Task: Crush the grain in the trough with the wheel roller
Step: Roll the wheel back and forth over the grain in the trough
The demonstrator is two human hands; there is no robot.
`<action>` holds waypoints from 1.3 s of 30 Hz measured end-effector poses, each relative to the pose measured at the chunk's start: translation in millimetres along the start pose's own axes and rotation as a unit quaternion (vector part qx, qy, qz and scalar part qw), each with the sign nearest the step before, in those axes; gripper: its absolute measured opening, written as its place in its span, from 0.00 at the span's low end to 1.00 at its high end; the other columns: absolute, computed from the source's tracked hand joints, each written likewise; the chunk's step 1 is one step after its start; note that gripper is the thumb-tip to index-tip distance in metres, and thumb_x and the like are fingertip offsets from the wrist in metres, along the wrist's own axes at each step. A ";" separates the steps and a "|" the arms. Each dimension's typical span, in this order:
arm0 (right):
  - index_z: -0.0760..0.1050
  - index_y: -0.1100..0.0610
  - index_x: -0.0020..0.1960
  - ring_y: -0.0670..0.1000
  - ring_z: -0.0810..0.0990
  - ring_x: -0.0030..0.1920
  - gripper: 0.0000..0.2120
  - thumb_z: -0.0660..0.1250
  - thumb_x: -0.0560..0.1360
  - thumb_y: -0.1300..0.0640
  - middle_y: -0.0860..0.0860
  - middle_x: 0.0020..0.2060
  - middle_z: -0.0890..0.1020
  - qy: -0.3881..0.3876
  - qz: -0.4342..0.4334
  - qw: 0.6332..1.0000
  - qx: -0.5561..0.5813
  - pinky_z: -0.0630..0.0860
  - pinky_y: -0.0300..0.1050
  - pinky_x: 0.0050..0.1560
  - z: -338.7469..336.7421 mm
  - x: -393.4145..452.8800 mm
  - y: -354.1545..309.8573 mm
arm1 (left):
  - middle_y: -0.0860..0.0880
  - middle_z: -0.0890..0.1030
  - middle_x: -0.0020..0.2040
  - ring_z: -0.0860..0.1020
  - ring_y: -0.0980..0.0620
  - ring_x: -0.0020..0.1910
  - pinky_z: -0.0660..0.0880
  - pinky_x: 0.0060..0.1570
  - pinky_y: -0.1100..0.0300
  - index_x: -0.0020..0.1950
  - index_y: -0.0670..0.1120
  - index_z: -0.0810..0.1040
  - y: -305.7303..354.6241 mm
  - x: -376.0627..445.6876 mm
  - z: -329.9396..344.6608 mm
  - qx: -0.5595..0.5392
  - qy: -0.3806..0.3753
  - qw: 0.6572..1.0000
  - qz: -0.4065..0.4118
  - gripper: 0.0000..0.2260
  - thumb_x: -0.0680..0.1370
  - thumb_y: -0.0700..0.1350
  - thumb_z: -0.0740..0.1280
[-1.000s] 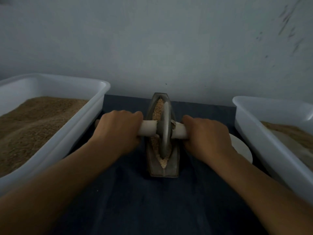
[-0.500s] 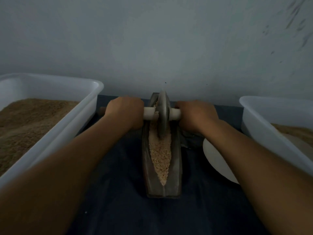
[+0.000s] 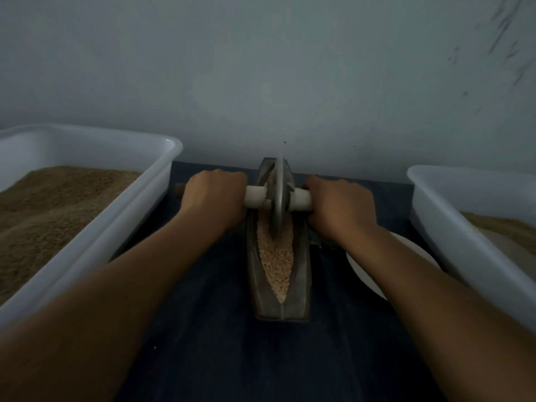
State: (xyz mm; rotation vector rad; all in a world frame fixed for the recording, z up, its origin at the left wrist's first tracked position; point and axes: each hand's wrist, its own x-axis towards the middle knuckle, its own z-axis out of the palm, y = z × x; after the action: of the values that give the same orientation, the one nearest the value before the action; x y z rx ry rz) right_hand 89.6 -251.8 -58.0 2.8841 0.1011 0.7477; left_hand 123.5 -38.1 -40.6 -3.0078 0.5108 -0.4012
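Observation:
A narrow boat-shaped metal trough [image 3: 301, 285] lies lengthwise on the dark cloth, filled with pale grain [image 3: 275, 262]. A grey metal wheel roller [image 3: 279, 195] stands upright in the trough's far half, its rim sunk in the grain. A pale handle bar [image 3: 255, 197] runs through the wheel's hub. My left hand [image 3: 214, 198] grips the bar left of the wheel, and my right hand [image 3: 339, 207] grips it on the right. Both forearms reach in from the near corners.
A white tub [image 3: 121, 227] heaped with brown grain stands on the left. Another white tub [image 3: 452, 227] with brown grain stands on the right. A white plate [image 3: 365, 271] lies partly under my right forearm. A grey wall rises right behind the trough.
Both hands pushed the wheel from the trough's near half to its far end, uncovering the grain in the near half. From half a second ago the wheel has come slightly back toward me.

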 end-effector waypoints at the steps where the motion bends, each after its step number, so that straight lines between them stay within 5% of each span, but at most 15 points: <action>1: 0.74 0.48 0.48 0.54 0.79 0.38 0.09 0.69 0.69 0.50 0.48 0.38 0.80 0.009 -0.003 1.000 -0.008 0.52 0.43 0.28 -2.2 -7.0 -1.6 | 0.49 0.79 0.46 0.78 0.48 0.44 0.73 0.42 0.53 0.53 0.50 0.73 0.6 -6.0 -0.7 0.004 0.007 1.000 0.002 0.11 0.74 0.51 0.70; 4: 0.73 0.49 0.43 0.54 0.78 0.34 0.09 0.71 0.66 0.50 0.48 0.34 0.79 0.023 -0.011 1.000 -0.016 0.49 0.44 0.29 -11.1 -25.1 -5.2 | 0.50 0.79 0.46 0.78 0.49 0.43 0.70 0.41 0.55 0.53 0.51 0.71 3.8 -25.8 -0.9 0.020 0.040 0.999 0.008 0.12 0.74 0.52 0.70; 10: 0.77 0.50 0.44 0.54 0.77 0.34 0.08 0.73 0.67 0.52 0.49 0.34 0.79 0.035 -0.025 0.999 0.014 0.59 0.44 0.35 -30.4 -52.8 -7.2 | 0.51 0.77 0.46 0.68 0.53 0.39 0.65 0.42 0.55 0.46 0.52 0.61 8.1 -60.9 -2.9 -0.001 0.089 0.996 0.007 0.17 0.73 0.51 0.70; 15: 0.76 0.52 0.46 0.54 0.77 0.36 0.07 0.72 0.70 0.53 0.50 0.35 0.79 0.026 -0.034 0.998 0.039 0.61 0.46 0.38 -40.8 -69.4 -6.7 | 0.52 0.77 0.44 0.71 0.51 0.41 0.65 0.44 0.55 0.45 0.53 0.61 11.6 -74.1 -5.8 -0.009 0.128 0.991 0.021 0.16 0.73 0.50 0.70; 24: 0.73 0.50 0.43 0.55 0.76 0.35 0.08 0.71 0.68 0.52 0.48 0.34 0.77 0.037 -0.035 0.999 -0.005 0.57 0.46 0.36 -23.3 -43.7 -6.6 | 0.52 0.77 0.43 0.67 0.53 0.37 0.64 0.42 0.55 0.44 0.52 0.61 3.8 -53.3 8.2 -0.001 0.093 0.996 0.007 0.18 0.72 0.50 0.72; 33: 0.73 0.46 0.60 0.56 0.80 0.49 0.20 0.71 0.70 0.47 0.50 0.51 0.82 -0.058 -0.011 0.998 0.023 0.65 0.45 0.39 -0.1 16.3 4.7 | 0.48 0.80 0.48 0.78 0.46 0.47 0.64 0.44 0.53 0.46 0.52 0.67 -5.0 21.2 14.7 0.004 0.033 0.999 -0.005 0.11 0.73 0.50 0.69; 39: 0.59 0.44 0.76 0.58 0.78 0.58 0.38 0.72 0.71 0.45 0.53 0.62 0.78 -0.121 -0.018 0.992 0.038 0.68 0.46 0.42 3.6 42.0 14.2 | 0.47 0.80 0.50 0.78 0.46 0.48 0.68 0.43 0.53 0.55 0.50 0.75 -6.1 43.0 13.1 0.017 -0.009 1.000 0.004 0.12 0.73 0.50 0.70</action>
State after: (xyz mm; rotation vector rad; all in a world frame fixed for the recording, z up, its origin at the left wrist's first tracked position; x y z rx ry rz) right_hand 128.4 -261.8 -38.6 3.0092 0.1549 0.3915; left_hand 168.1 -46.4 -42.1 -2.9728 0.5089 -0.3787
